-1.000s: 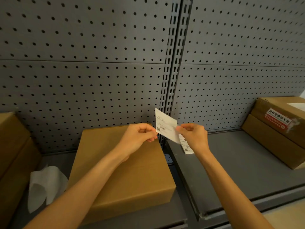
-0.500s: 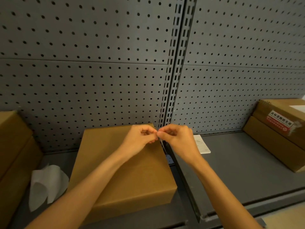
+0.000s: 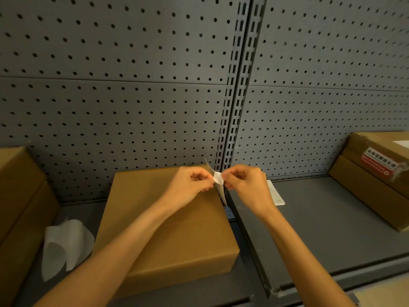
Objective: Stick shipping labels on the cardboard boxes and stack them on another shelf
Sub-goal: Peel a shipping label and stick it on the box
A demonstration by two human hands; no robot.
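Both hands pinched the same small shipping label (image 3: 218, 181), held up in the air just above the far right corner of the plain cardboard box (image 3: 168, 227). Left hand (image 3: 191, 185) nipped one edge between thumb and finger, and right hand (image 3: 244, 185) nipped the other edge, with the fingertips of the two hands almost touching. It looked like the sticky paper was being peeled away from its backing (a thin sheet seemed to hang down below the fingers, though it was too small to be sure which layer was which). The box sat on the left shelf (image 3: 93, 209), close to the pegboard wall (image 3: 132, 107), and its top was bare, so the label was not stuck on yet. To do this step well, the peel should go slowly from one corner, so the paper does not tear or curl onto itself. The sticky side should stay off the fingers as much as it can. Then the label should go down flat in the middle of the box top and be rubbed smooth from one side to the other. A crumpled white sheet (image 3: 64, 247) lay on the shelf left of the box. More labels (image 3: 275, 193) lay on the right shelf (image 3: 332, 229), and stacked boxes (image 3: 376, 180) stood at its far right.
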